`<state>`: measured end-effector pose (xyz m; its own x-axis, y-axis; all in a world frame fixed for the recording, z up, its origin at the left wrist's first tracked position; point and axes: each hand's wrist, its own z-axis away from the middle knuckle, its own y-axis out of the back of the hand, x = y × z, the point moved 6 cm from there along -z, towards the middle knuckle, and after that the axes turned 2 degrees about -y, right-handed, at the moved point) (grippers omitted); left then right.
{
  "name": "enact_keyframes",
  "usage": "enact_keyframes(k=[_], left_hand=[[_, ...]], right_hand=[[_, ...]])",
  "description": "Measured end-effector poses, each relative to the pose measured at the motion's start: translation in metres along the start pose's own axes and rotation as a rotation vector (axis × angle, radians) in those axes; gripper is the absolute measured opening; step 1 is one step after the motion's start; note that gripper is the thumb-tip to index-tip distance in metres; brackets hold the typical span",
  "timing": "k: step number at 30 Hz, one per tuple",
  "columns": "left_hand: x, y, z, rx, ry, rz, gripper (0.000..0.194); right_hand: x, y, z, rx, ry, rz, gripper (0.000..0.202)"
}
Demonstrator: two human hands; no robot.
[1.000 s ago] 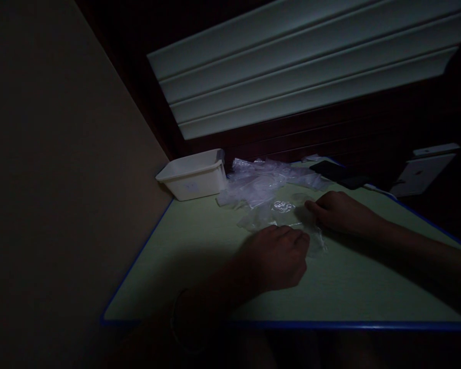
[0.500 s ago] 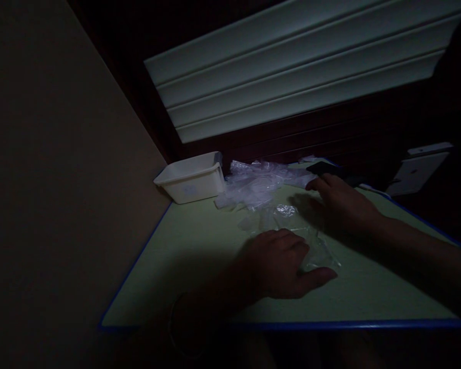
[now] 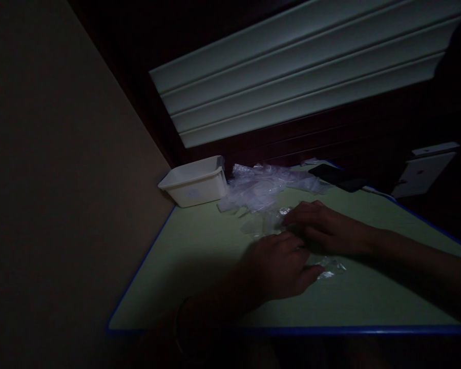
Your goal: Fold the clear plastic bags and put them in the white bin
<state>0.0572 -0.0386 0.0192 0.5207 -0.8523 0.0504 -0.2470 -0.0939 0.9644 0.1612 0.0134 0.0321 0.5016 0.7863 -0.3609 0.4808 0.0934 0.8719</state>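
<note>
A thin clear plastic bag [image 3: 332, 266] lies crumpled on the pale green table, mostly hidden under both hands. My left hand [image 3: 278, 264] rests over its near part, fingers curled and thumb against the plastic. Close beside it, my right hand [image 3: 318, 225] has its fingers bent down onto the bag's far part, by a shiny crinkled patch [image 3: 284, 211]. The hands nearly touch. Dim light hides the fingertips. Just beyond them is a loose pile of clear plastic bags [image 3: 257, 189].
A white plastic bin [image 3: 195, 189] stands at the table's back left, by the wall. Dark flat objects [image 3: 326, 174] lie at the back right. A white tablet-like object [image 3: 426, 174] is past the right edge. Blue edging [image 3: 349, 331] borders the table [image 3: 157, 287].
My right hand has come from the right end of the pile toward me, onto the bag beside my left hand. The left hand stays about where it was, its thumb drawn in slightly.
</note>
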Motion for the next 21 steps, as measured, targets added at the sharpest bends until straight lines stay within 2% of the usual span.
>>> enact_keyframes(k=[3, 6, 10, 13, 16, 21], left_hand=[[0.001, 0.001, -0.001, -0.003, -0.009, -0.011, 0.043], [0.004, 0.002, -0.002, -0.010, -0.033, -0.030, 0.043], [0.009, 0.007, -0.002, 0.001, -0.081, -0.028, 0.044], [0.010, 0.007, -0.002, 0.013, -0.094, -0.023, 0.046], [0.009, 0.005, -0.001, 0.029, -0.103, -0.043, 0.042], [0.004, -0.002, 0.002, -0.028, -0.126, -0.055, 0.025]], right_hand=[[-0.001, -0.002, -0.002, -0.035, -0.008, -0.028, 0.028], [0.007, 0.003, -0.002, 0.055, -0.064, -0.070, 0.027], [0.031, 0.012, 0.002, 0.209, -0.266, -0.115, 0.028], [0.049, 0.016, 0.005, 0.266, -0.417, -0.114, 0.035], [0.062, 0.016, 0.006, 0.266, -0.498, -0.075, 0.041], [0.075, 0.014, 0.002, 0.232, -0.496, 0.092, 0.044]])
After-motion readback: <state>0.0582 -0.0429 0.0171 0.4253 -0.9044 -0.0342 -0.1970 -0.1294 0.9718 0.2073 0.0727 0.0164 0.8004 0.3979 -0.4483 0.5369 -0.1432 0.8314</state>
